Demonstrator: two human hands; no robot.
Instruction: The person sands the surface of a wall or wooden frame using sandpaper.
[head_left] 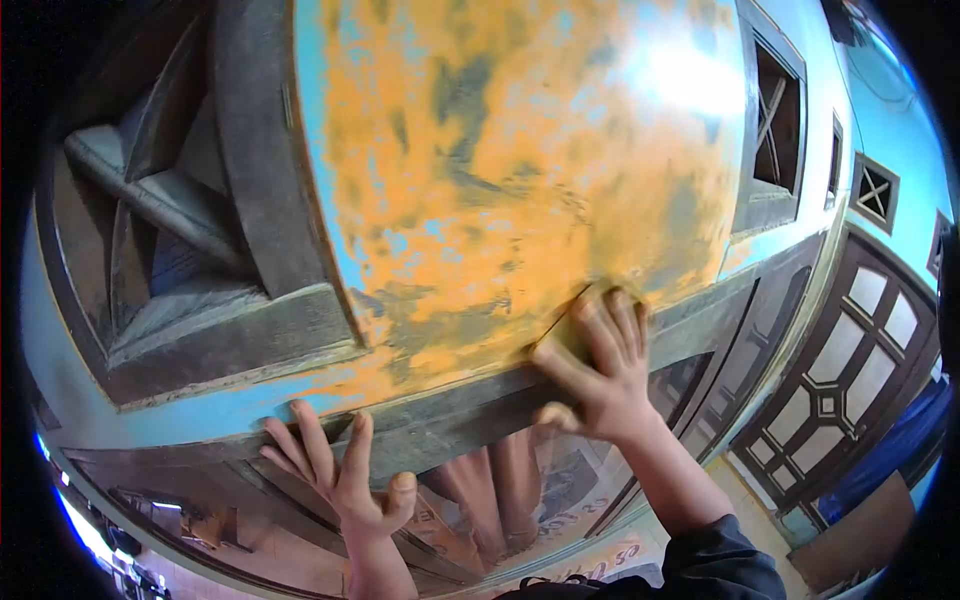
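My right hand point(605, 365) presses a thin flat piece point(562, 330), perhaps sandpaper, against the lower edge of the wall panel point(460, 200). Orange and blue patches with dark worn areas cover that panel. Its fingers are bent over the piece, and the hand looks slightly blurred. Lower left, my left hand point(345, 475) has its fingers spread, fingertips resting at the dark wooden beam point(470, 415) below the panel. Nothing shows in my left hand.
A wooden vent frame with crossed slats point(150, 190) stands out at the left, another point(775, 115) at the right. Reflective glass point(500, 490) lies below the beam. At the far right are a panelled door point(830, 385), blue cloth point(895, 450) and a brown board point(855, 540).
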